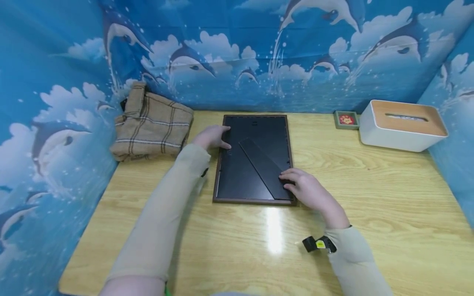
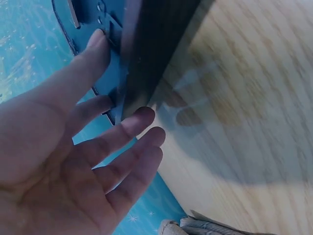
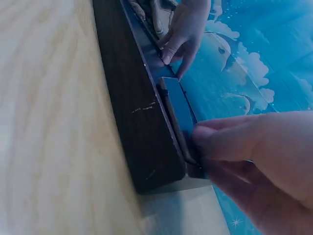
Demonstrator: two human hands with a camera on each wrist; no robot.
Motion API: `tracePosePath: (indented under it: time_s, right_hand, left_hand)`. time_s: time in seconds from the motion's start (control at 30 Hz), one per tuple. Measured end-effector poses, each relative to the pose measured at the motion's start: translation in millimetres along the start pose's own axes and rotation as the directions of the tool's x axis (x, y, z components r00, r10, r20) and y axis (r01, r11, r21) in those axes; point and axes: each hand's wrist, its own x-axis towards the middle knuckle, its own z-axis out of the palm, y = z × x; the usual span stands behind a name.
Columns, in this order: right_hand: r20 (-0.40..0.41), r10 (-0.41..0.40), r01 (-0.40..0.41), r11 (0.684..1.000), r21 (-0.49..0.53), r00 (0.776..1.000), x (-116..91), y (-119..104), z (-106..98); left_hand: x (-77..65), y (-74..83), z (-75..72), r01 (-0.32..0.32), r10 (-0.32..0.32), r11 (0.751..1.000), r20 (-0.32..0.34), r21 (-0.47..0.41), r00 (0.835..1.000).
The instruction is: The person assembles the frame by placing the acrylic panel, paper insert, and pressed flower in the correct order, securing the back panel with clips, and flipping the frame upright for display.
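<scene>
A picture frame (image 1: 237, 172) lies face down on the table, showing its black back and brown rim. Its black stand leg (image 1: 261, 166) runs slantwise toward the lower right corner. At the frame's upper left edge is my left hand (image 1: 212, 137); its thumb (image 2: 98, 44) touches the back, and the other fingers extend loosely by the side. My right hand (image 1: 309, 189) is at the lower right, thumb and fingers pinching the edge of the stand leg (image 3: 178, 107). The fingertips' far side is hidden in the right wrist view.
Folded plaid cloth (image 1: 155, 127) lies at the back left of the wooden table (image 1: 370, 197). A white tissue box (image 1: 396, 137) with a wooden lid stands at the back right, beside a small green square item (image 1: 347, 120). Dolphin-print curtains (image 1: 229, 61) enclose the table.
</scene>
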Motion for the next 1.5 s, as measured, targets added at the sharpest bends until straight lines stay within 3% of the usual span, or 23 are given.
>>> tracePosePath:
  time_s: [0.2, 0.43, 0.63, 0.77, 1.0, 1.37, 1.5]
  right_hand:
    - [-0.128, 0.087, -0.079, 0.995, 0.063, 0.988, 20, 9, -10]
    - [-0.122, 0.263, -0.248, 0.961, 0.125, 0.957, 69, 32, -24]
    - [-0.109, 0.351, -0.338, 0.933, 0.119, 0.93, 99, 53, -25]
    - [-0.067, 0.362, -0.355, 0.929, 0.102, 0.93, 105, 60, -23]
    - [-0.064, 0.349, -0.341, 0.934, 0.106, 0.935, 108, 62, -23]
    - [-0.037, 0.365, -0.342, 0.899, 0.273, 0.93, 106, 70, -22]
    - [-0.017, 0.338, -0.326, 0.917, 0.231, 0.941, 108, 70, -23]
  left_hand:
    - [1.4, 0.0, -0.9, 0.029, -0.029, 0.999, 0.001, -0.025, 1.0]
    - [1.1, -0.4, 0.5, 0.008, -0.008, 0.999, -0.009, -0.034, 1.0]
    - [2.2, -0.8, 3.6, -0.014, 0.013, 0.999, -0.015, -0.052, 1.0]
    - [2.9, -2.3, 5.2, -0.018, 0.017, 0.997, -0.015, -0.072, 1.0]
    - [1.9, -9.1, 6.0, -0.033, 0.032, 0.99, -0.011, -0.137, 0.999]
    - [4.6, -21.4, 13.2, -0.076, 0.066, 0.968, -0.051, -0.238, 0.997]
    - [2.6, -25.0, 13.6, -0.087, 0.075, 0.96, -0.053, -0.265, 0.996]
